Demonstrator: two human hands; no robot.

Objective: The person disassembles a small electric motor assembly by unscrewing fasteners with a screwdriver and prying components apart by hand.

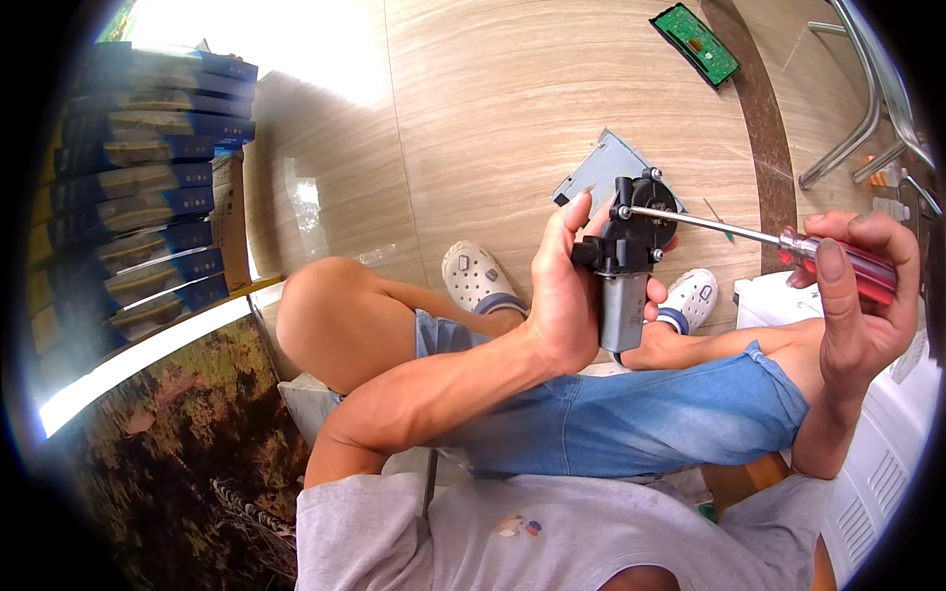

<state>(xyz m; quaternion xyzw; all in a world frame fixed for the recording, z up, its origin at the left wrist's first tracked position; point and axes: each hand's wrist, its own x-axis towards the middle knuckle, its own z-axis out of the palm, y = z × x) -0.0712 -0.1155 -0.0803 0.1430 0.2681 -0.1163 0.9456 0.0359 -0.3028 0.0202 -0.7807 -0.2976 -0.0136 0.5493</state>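
My left hand (pixel 572 286) is wrapped round a small electric gear motor (pixel 623 310), with a silver cylindrical body below and a black plastic gear housing (pixel 636 236) above. Several bright screws or studs stand out at the housing's edge. Between the fingers of my right hand (pixel 862 295) is the clear red handle of a screwdriver (pixel 872 272). Its long metal shaft points left, and the tip meets the housing near a screw (pixel 625 212) at the upper left. Part of the motor's far side is hidden by my left palm and fingers.
Behind the motor, a flat grey metal plate (pixel 596 169) lies on the tiled floor. A green circuit board (pixel 696 45) lies farther off. Blue boxes (pixel 148 187) are stacked at left. Metal chair legs (pixel 855 133) stand at upper right, and a white plastic case (pixel 877 443) is beside my right arm.
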